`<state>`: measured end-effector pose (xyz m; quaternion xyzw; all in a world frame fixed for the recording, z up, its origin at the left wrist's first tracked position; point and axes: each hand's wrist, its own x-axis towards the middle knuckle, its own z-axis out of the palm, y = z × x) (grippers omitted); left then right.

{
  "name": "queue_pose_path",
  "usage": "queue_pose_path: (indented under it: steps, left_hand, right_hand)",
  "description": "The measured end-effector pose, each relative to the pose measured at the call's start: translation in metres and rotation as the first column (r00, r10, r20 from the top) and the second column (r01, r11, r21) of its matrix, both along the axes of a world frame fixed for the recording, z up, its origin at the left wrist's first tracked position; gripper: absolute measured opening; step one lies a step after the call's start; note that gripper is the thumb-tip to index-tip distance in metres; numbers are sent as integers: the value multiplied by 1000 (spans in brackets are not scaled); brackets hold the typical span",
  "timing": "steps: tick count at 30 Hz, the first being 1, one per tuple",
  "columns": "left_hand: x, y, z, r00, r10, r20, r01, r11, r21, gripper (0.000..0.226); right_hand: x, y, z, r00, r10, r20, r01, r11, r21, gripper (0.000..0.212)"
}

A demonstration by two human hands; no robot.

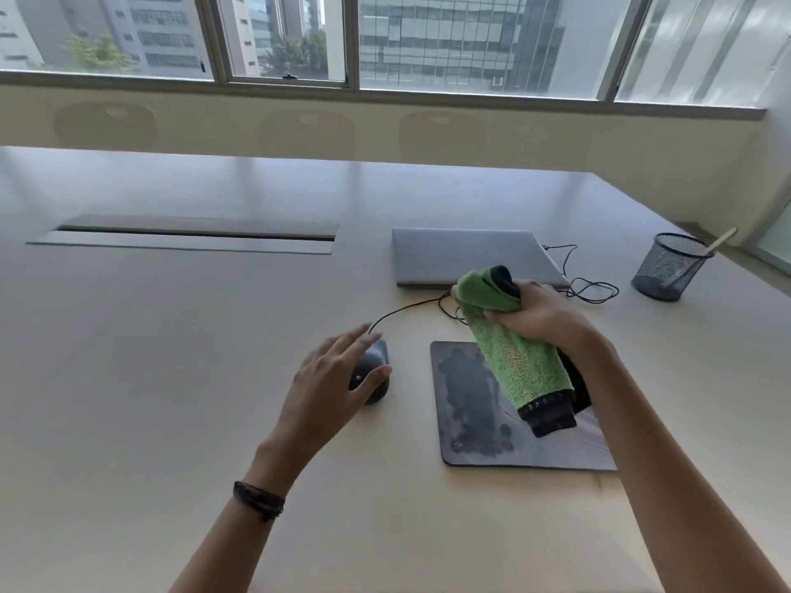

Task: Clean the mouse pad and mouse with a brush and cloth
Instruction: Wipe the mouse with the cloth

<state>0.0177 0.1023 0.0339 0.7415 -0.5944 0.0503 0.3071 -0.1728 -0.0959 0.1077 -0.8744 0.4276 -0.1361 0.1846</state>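
A dark wired mouse [373, 370] lies on the pale table, left of the grey mouse pad [475, 404]. My left hand [331, 380] hovers over the mouse with fingers spread, thumb against its right side; I cannot tell if it grips. My right hand [539, 312] is closed on a green cloth with black trim [518, 361], which hangs down over the pad's upper right part. The pad shows darker blotches on its surface. A pale handle [723, 239], perhaps the brush, sticks out of the mesh cup.
A closed grey laptop [466, 254] lies behind the pad, with black cables [590, 288] looping to its right. A black mesh cup [667, 267] stands at the far right. A long cable slot [192, 237] is set into the table [171, 378] at the back left.
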Motion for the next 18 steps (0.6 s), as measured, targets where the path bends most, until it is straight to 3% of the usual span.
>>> queue_pose_path:
  steps: [4, 7, 13, 18]
  left_hand:
    - [13, 7, -20, 993, 74, -96, -55, 981, 184, 104]
    - [21, 8, -31, 986, 103, -132, -61, 955, 292, 123]
    - [31, 6, -40, 984, 81, -160, -8, 912, 410, 121]
    - [35, 5, -42, 991, 51, -127, 4, 916, 402, 115]
  right_hand:
    - [37, 8, 8, 984, 179, -24, -179, 984, -13, 21]
    - [66, 16, 15, 954, 291, -73, -291, 957, 9, 20]
    - [117, 35, 21, 871, 409, -273, -426, 905, -6, 42]
    - [150, 49, 20, 748, 383, -542, -524, 842, -127, 30]
